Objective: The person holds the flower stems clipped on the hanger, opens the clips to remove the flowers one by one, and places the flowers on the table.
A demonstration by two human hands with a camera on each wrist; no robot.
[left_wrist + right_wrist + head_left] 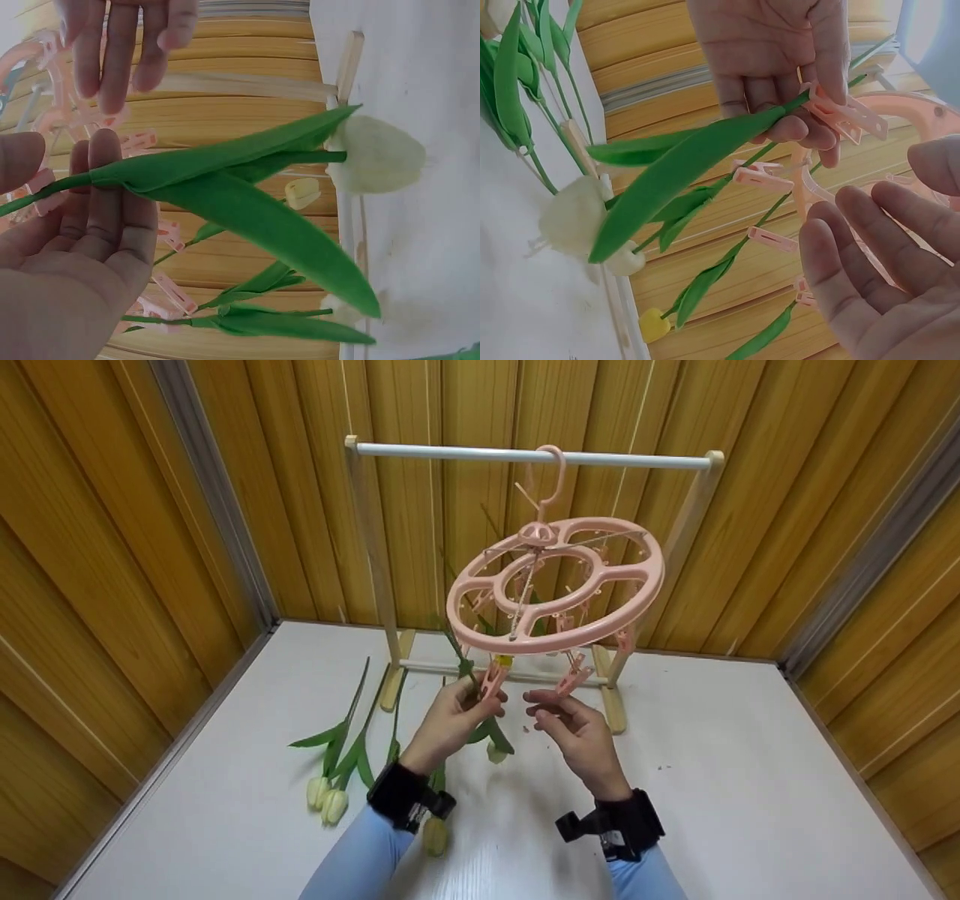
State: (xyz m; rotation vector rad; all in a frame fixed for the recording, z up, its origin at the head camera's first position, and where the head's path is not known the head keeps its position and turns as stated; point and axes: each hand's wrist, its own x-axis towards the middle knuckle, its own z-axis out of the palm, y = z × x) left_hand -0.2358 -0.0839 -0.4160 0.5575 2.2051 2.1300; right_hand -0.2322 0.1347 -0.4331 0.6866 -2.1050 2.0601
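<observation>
My left hand pinches a pink clothespin below the rim of a round pink drying hanger. The stem of a white artificial tulip runs through that clothespin, its flower hanging down and its green leaves spread beneath my fingers. Just to the right, my right hand is held up with loosely bent fingers and nothing in them. Another clothespin hangs near its fingertips. Behind, in the right wrist view, more tulips hang head down from clothespins, one with a yellow flower.
The hanger hooks over the white bar of a wooden-legged rack. Several tulips lie on the white table at left, among them a white one. Wood-patterned panels enclose the back and sides.
</observation>
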